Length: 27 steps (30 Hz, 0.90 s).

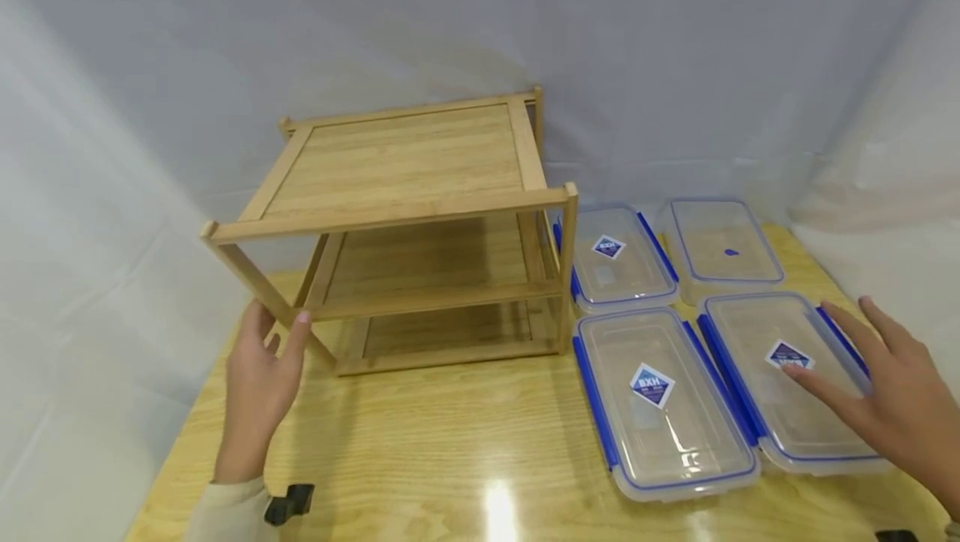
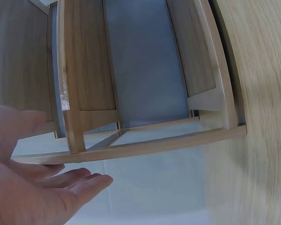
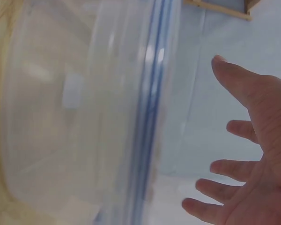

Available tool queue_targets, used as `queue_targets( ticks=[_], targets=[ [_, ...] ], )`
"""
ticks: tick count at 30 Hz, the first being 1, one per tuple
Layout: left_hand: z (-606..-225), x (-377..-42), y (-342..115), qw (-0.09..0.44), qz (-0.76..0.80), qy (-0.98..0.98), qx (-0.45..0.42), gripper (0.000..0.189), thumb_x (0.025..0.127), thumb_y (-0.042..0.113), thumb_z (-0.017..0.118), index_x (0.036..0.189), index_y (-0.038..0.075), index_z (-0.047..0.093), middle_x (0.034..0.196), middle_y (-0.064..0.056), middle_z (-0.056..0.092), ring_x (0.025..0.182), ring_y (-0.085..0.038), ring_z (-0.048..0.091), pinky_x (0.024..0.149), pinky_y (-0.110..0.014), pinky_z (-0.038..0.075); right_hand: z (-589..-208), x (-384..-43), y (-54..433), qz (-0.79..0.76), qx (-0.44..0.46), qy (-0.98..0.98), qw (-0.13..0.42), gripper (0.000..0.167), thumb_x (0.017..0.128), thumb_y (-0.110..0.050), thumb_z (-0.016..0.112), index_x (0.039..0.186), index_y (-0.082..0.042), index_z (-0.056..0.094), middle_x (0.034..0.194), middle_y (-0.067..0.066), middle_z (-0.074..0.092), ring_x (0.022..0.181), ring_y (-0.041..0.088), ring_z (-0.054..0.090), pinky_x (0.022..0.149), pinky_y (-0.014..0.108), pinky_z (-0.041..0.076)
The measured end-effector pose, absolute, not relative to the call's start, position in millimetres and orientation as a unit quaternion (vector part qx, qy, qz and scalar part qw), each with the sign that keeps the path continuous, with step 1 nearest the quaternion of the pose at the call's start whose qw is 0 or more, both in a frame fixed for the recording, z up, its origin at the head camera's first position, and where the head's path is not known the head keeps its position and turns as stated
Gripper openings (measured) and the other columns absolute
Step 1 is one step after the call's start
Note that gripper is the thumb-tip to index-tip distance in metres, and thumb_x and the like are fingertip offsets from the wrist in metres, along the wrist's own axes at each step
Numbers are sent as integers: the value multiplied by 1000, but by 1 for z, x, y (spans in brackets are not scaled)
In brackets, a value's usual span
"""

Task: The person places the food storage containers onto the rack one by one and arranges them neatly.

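The table (image 1: 450, 434) is under everything. The shelf (image 1: 412, 158) stands on it, with three boards, one over another. Right of the shelf are four boxes, two by two. The back left box (image 1: 630, 275) is just beside it, and the back right box (image 1: 727, 233) is farther off. The front left box (image 1: 667, 450) and the front right box (image 1: 810, 417) are side by side, nearer the person than the shelf.

The left hand (image 1: 262, 383) is at the shelf's front left leg (image 1: 255, 281), loose, thumb on one side and fingers on the other. I can't tell if it touches. A soft hold there should work best; a hard push might slide the shelf.

The right hand (image 1: 892, 392) is spread over the front right box, well right of the shelf, with no finger seeming to touch. To hold this box well, squeeze both sides, not the blue clips (image 1: 712, 346), which might pop up.
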<state>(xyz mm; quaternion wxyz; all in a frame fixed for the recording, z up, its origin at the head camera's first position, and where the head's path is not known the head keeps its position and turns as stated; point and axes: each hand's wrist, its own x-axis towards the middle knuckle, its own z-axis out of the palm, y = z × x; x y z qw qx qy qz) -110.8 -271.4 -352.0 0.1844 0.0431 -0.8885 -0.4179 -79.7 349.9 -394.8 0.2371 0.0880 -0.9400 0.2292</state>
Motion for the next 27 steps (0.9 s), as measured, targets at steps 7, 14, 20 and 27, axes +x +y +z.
queue_targets(
  ticks=[7,14,20,27],
  targets=[
    [-353,-122,-273,190,-462,-862,91,58,106,35,55,153,4,41,149,-19,50,134,-37,52,105,-54,47,-405,-80,363,242,30,-959,145,92,83,-33,85,153,4,37,143,47,34,129,66,31,97,82,26],
    [-356,-129,-275,199,-473,-851,115,46,106,28,57,145,4,53,140,-13,60,121,-30,61,105,-48,49,-413,-89,379,244,21,-966,79,91,86,-37,83,148,11,39,135,45,43,110,64,43,79,77,43],
    [-360,-130,-279,190,-491,-841,123,44,107,29,53,144,5,55,137,-16,61,125,-31,60,104,-42,50,-419,-92,389,258,-19,-966,23,91,90,-44,77,150,11,35,140,47,37,113,65,42,82,75,43],
    [-362,-131,-282,189,-489,-843,123,43,107,33,53,139,4,60,133,-16,65,124,-29,62,101,-35,51,-418,-97,397,280,-67,-955,-68,97,95,-54,66,155,9,24,142,47,29,107,62,45,74,62,53]
  ],
)
